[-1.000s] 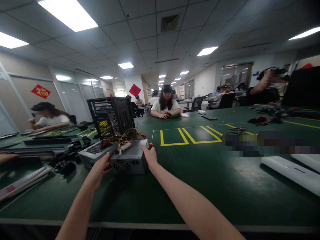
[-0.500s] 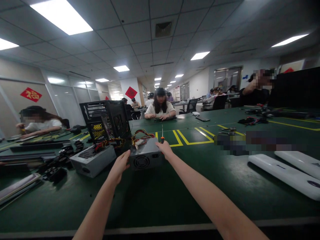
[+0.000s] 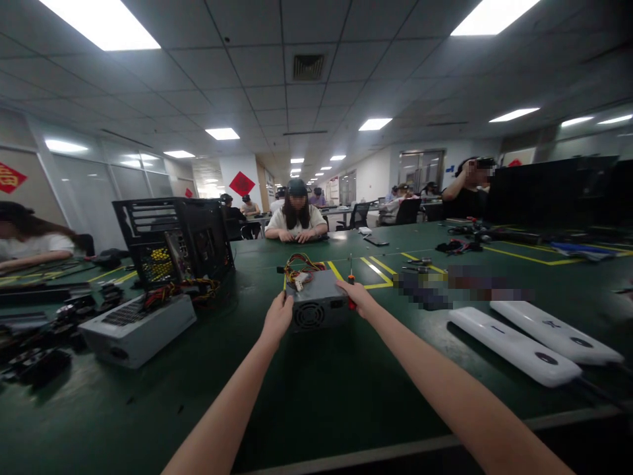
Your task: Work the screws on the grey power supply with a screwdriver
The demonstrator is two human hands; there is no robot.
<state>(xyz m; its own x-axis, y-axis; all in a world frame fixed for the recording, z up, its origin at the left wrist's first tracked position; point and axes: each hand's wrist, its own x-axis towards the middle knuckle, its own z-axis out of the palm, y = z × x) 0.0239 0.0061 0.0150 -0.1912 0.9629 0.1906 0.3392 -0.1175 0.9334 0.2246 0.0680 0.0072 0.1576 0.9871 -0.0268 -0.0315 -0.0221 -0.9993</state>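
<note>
A grey computer power supply (image 3: 319,310) with a round fan grille sits between my two hands over the green table. A bundle of coloured cables (image 3: 305,264) with a white connector lies on its top. My left hand (image 3: 278,315) is closed against its left side. On the right side, my right hand (image 3: 358,298) grips the casing and also keeps a screwdriver (image 3: 351,280) with an orange-red handle upright, shaft pointing up. Whether the power supply touches the table, I cannot tell. A second grey power supply (image 3: 143,333) lies to the left, its cables near the black computer case (image 3: 178,241).
Black parts (image 3: 37,356) lie at the far left. Two white elongated devices (image 3: 514,346) rest at the right, with small tools (image 3: 418,265) and dark cables (image 3: 459,247) behind them. A person (image 3: 297,214) sits across the table (image 3: 316,396); yellow tape lines mark its surface.
Both hands have moved the power supply rightward, away from the second power supply and the computer case. The screwdriver has moved along in my right hand. My view has turned right.
</note>
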